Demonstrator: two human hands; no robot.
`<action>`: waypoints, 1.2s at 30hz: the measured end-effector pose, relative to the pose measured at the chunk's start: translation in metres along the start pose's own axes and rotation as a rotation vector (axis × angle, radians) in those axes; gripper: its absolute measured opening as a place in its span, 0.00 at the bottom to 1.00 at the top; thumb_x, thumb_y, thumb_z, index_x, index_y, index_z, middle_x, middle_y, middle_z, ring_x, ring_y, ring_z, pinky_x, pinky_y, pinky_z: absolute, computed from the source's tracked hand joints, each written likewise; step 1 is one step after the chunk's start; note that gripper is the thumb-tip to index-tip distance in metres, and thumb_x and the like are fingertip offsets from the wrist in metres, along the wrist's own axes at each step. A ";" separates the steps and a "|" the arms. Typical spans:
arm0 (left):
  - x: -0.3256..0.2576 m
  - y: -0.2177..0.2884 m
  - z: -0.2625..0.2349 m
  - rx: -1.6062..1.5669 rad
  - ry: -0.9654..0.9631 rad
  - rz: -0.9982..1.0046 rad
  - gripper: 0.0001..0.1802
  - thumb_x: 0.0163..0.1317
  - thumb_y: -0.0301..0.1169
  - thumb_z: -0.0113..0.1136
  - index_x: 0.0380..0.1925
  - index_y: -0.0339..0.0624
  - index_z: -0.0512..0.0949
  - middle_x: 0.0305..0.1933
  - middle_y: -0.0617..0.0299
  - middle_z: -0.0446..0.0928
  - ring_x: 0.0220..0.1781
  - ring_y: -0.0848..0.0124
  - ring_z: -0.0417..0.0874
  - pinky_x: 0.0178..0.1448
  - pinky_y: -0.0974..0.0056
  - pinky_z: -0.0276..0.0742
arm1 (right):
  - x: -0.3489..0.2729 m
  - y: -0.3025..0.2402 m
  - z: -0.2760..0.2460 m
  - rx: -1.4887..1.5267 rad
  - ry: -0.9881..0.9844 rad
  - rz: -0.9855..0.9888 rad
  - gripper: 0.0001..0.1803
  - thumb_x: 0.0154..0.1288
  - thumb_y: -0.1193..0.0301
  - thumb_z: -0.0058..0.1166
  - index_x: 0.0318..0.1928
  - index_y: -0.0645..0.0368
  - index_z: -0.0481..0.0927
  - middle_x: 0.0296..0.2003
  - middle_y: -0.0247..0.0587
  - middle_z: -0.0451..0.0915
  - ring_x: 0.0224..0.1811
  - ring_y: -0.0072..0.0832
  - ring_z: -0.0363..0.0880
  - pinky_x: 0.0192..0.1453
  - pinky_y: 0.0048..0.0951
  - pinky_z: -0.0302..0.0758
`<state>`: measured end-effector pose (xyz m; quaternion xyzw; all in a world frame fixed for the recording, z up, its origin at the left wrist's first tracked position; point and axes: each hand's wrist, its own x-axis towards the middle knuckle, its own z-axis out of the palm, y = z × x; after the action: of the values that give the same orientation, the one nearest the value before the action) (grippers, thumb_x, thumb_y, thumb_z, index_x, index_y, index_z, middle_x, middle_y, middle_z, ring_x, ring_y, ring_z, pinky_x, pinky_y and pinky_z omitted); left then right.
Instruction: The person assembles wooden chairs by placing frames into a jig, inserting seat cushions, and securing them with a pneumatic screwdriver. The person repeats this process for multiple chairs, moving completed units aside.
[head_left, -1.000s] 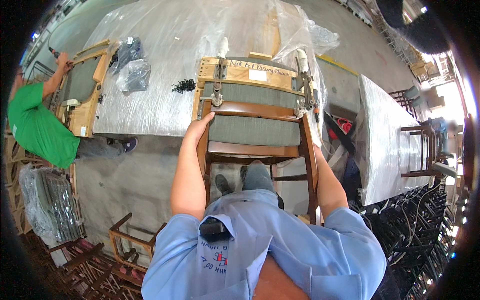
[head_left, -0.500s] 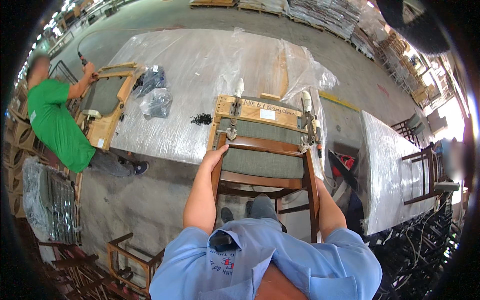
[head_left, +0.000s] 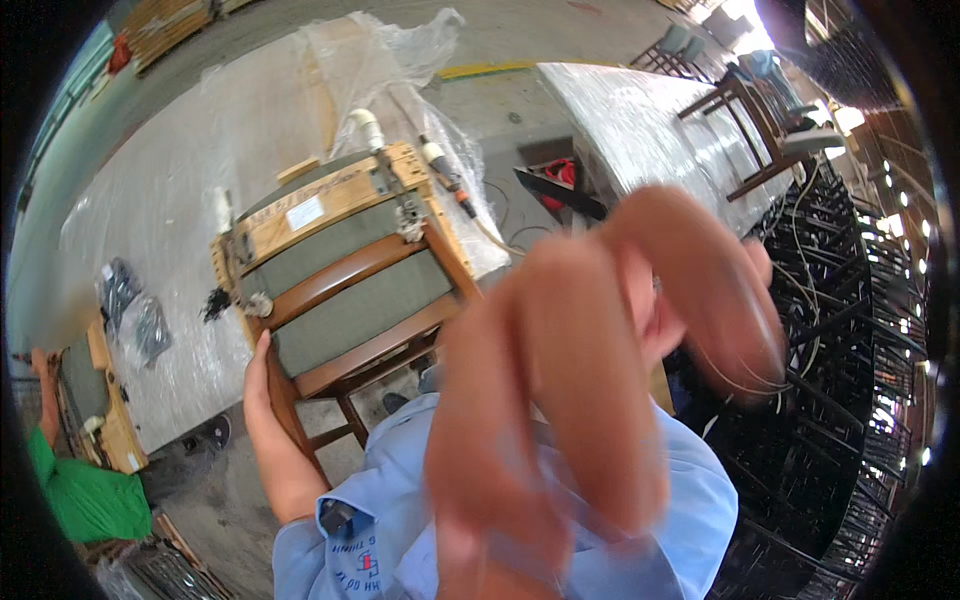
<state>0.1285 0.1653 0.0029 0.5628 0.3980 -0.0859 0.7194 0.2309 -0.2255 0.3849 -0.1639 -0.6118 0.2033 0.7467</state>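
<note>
A brown wooden chair (head_left: 345, 275) with grey-green upholstered panels leans against the table, its back end set in a pale wooden jig (head_left: 268, 226). White-handled toggle clamps, a left clamp (head_left: 226, 215) and a right clamp (head_left: 368, 130), are mounted on the jig. My left hand (head_left: 259, 365) grips the chair's left upright just below the left clamp. Raised very close to the camera, my right hand (head_left: 570, 370) is away from the chair. It is smeared by motion and hides the chair's lower right part; whether it holds anything is unclear.
A power driver (head_left: 447, 178) with a hose lies right of the jig on the plastic-covered table (head_left: 150, 240). Clear plastic bags (head_left: 145, 330) sit to the left. A person in a green shirt (head_left: 95, 500) works at far left. Another wrapped table (head_left: 640, 125) bears an upturned chair (head_left: 750, 125).
My right hand has let go of the chair's right side and come up in front of the camera. My left hand stays on the chair. The view has turned to the right.
</note>
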 end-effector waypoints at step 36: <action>0.201 0.023 -0.128 0.776 0.518 0.511 0.13 0.48 0.21 0.68 0.35 0.31 0.78 0.34 0.47 0.81 0.37 0.53 0.81 0.44 0.52 0.77 | -0.342 0.139 -0.337 -1.713 0.780 1.828 0.30 0.62 0.63 0.61 0.60 0.67 0.70 0.62 0.59 0.70 0.66 0.55 0.70 0.66 0.50 0.75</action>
<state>0.2152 0.3516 -0.1206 0.8693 0.3516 0.0931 0.3345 0.4888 -0.2765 -0.0400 -0.9837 0.0399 0.1217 0.1266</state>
